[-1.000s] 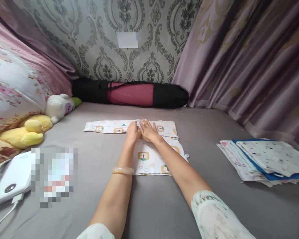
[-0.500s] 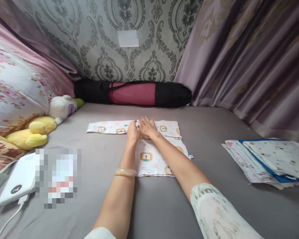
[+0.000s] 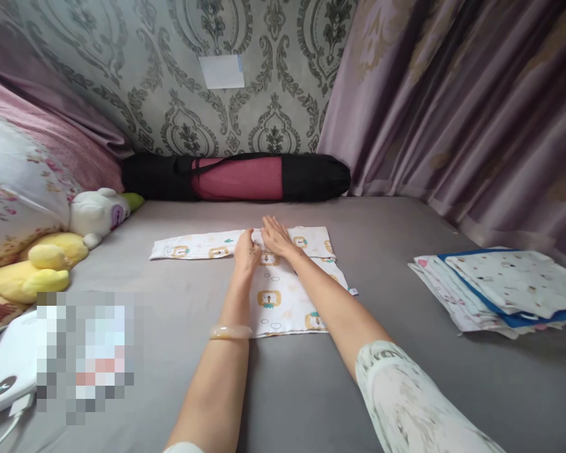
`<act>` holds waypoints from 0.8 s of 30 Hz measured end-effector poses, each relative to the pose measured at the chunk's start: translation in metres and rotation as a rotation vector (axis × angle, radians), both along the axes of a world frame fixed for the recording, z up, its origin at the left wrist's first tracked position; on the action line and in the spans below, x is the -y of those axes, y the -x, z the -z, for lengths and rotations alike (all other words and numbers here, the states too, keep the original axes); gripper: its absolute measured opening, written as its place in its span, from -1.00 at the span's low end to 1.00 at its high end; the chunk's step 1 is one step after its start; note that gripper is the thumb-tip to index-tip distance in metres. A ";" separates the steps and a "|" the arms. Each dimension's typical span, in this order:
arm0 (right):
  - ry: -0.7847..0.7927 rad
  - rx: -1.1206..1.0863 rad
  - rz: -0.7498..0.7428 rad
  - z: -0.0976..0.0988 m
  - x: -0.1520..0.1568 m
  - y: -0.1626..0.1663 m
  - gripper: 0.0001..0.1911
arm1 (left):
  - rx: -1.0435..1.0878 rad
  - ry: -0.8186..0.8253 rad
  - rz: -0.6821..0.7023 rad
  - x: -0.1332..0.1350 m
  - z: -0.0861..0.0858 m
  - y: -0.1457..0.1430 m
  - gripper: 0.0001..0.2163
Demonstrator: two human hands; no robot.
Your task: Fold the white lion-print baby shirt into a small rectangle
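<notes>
A white cloth with small lion prints (image 3: 283, 302) lies partly folded on the grey bed sheet (image 3: 311, 390), one strip of it stretching away to the left. My left hand (image 3: 246, 251) rests on the cloth near its far fold, fingers curled and pressing down. Beside it my right hand (image 3: 276, 234) lies flat on the same fold, fingers stretched out. A pale bangle (image 3: 229, 331) circles my left wrist.
A stack of folded printed cloths (image 3: 500, 286) sits at the right. A black and pink rolled mat bag (image 3: 236, 177) lies along the wall. Plush toys (image 3: 51, 251) and pillows fill the left side, with a white power bank (image 3: 4, 377) near me. Curtains hang at the right.
Both hands stay on the cloth's far fold; the right hand has slid slightly farther away. The view has shifted a little to the right.
</notes>
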State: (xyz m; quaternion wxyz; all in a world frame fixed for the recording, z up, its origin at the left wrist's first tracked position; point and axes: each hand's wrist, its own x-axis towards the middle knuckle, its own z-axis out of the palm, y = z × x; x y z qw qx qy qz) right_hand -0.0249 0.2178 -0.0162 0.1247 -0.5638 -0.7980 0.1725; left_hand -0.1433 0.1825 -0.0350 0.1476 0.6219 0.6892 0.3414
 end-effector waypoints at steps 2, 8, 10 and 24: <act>-0.058 0.037 0.096 0.000 0.002 -0.018 -0.36 | -0.033 -0.013 0.047 0.001 0.001 -0.004 -0.54; -0.010 0.199 0.190 0.012 0.013 -0.057 -0.35 | -0.178 -0.036 0.261 0.005 0.008 -0.015 -0.63; 0.007 0.224 0.190 0.016 0.013 -0.058 -0.34 | -0.234 -0.031 0.294 0.006 0.009 -0.016 -0.66; 0.026 0.176 0.275 0.005 0.015 -0.099 -0.31 | -0.371 0.029 0.262 0.007 0.013 -0.015 -0.80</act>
